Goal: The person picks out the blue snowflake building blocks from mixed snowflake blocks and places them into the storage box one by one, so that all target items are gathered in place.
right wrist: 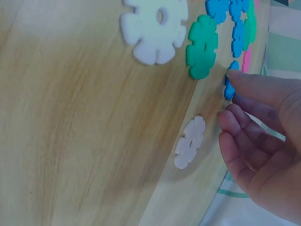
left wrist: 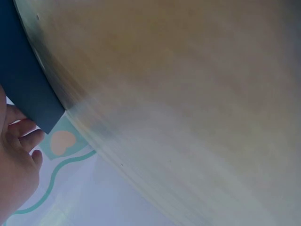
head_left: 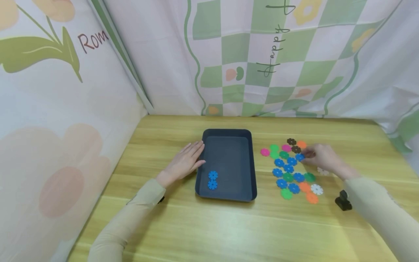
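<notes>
A dark grey tray (head_left: 229, 145) lies on the table, with two blue snowflake discs (head_left: 212, 179) in its near left part. My left hand (head_left: 184, 160) rests against the tray's left rim, fingers fairly straight; the left wrist view shows the tray's edge (left wrist: 33, 70) beside those fingers. Right of the tray is a loose spread of notched discs. At its far right side my right hand (head_left: 319, 156) pinches a blue snowflake disc (right wrist: 229, 87) between thumb and index finger. That disc still appears at table level, and the other fingers curl loosely.
Several more blue discs (head_left: 288, 168) lie among green, pink, orange and brown ones. One white disc (head_left: 316, 189) is at the near right of the spread, another white disc (right wrist: 190, 142) under my right wrist. Patterned curtains (head_left: 235, 72) hang along the table's back and left.
</notes>
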Motion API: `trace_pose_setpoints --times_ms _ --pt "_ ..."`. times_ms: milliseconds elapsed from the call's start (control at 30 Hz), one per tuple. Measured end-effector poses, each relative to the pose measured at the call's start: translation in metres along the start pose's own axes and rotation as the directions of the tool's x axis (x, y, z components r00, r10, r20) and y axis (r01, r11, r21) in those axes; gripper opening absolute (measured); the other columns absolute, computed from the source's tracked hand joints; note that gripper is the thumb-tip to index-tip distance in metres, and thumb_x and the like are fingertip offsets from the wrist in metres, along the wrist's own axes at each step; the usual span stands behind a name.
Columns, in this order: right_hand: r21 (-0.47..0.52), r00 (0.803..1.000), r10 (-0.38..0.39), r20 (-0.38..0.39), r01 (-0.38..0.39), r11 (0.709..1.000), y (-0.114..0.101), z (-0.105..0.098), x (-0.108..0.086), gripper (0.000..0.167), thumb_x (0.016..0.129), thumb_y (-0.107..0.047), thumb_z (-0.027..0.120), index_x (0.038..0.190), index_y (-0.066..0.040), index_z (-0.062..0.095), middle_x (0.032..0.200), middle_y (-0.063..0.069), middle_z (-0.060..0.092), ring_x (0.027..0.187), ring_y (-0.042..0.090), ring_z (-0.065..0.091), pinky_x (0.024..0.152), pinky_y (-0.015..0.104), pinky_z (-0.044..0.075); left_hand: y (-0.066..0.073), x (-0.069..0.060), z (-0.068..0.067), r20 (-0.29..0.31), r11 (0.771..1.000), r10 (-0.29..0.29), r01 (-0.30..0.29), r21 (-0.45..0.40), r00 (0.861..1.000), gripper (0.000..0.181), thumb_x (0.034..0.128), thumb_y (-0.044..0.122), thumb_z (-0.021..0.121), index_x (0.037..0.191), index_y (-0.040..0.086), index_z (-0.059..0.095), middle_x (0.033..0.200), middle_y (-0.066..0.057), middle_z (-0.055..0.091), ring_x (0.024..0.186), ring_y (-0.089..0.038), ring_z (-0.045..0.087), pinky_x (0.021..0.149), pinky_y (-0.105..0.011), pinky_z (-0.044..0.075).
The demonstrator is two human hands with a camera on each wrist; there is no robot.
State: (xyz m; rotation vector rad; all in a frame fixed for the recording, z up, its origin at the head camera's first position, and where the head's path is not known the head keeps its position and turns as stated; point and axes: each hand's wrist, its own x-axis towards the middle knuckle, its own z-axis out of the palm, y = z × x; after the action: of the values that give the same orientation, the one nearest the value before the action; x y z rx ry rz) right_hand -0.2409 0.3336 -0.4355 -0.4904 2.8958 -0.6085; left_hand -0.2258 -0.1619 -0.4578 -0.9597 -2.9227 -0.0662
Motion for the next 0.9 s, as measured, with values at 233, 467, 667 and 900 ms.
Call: trace_pose_setpoints --times_ms 233,467,667,900 --pt "-0.018 1.000 -0.028 0.008 0.029 0.999 0.0000 -0.0011 -0.0002 0.033 0.083 -0.010 0.074 0.111 0.008 0.068 0.098 0.023 0.072 0.086 0.031 0.069 0.077 0.048 0.060 -0.0012 0.0006 0.0002 -0.014 1.000 0.011 -0.011 0.011 1.000 0.065 0.1059 0.046 0.039 0.155 0.003 0.031 0.163 -0.013 0.029 0.152 -0.028 0.029 0.127 -0.043 0.022" --pt "-0.033 0.999 -0.034 0.019 0.034 0.999 -0.0017 -0.0011 0.0018 0.030 0.083 -0.006 0.073 0.109 0.008 0.068 0.096 0.020 0.073 0.086 0.030 0.069 0.078 0.048 0.060 -0.0036 0.0026 -0.0012 -0.014 0.999 0.027 -0.027 0.035 1.000 0.066 0.1055 0.048 0.039 0.154 0.005 0.033 0.163 -0.012 0.031 0.152 -0.028 0.029 0.127 -0.043 0.021" --pt "-0.046 0.998 -0.058 0.024 0.059 0.997 -0.0016 -0.0031 0.0032 0.031 0.080 -0.004 0.075 0.107 0.009 0.068 0.095 0.022 0.072 0.085 0.031 0.069 0.077 0.047 0.060 -0.0066 0.0044 -0.0028 -0.001 0.999 0.036 -0.036 0.034 0.999 0.066 0.1050 0.049 0.040 0.155 0.006 0.032 0.163 -0.011 0.030 0.153 -0.028 0.027 0.128 -0.043 0.019" --pt "-0.042 0.995 -0.100 0.015 0.100 0.994 -0.0014 -0.0029 0.0008 0.027 0.080 -0.005 0.077 0.103 0.007 0.069 0.094 0.019 0.073 0.083 0.028 0.070 0.074 0.043 0.061 -0.0095 0.0082 -0.0042 0.007 0.998 0.051 -0.051 0.039 0.999 0.062 0.1071 0.044 0.036 0.155 0.007 0.031 0.164 -0.011 0.028 0.153 -0.027 0.025 0.128 -0.043 0.018"
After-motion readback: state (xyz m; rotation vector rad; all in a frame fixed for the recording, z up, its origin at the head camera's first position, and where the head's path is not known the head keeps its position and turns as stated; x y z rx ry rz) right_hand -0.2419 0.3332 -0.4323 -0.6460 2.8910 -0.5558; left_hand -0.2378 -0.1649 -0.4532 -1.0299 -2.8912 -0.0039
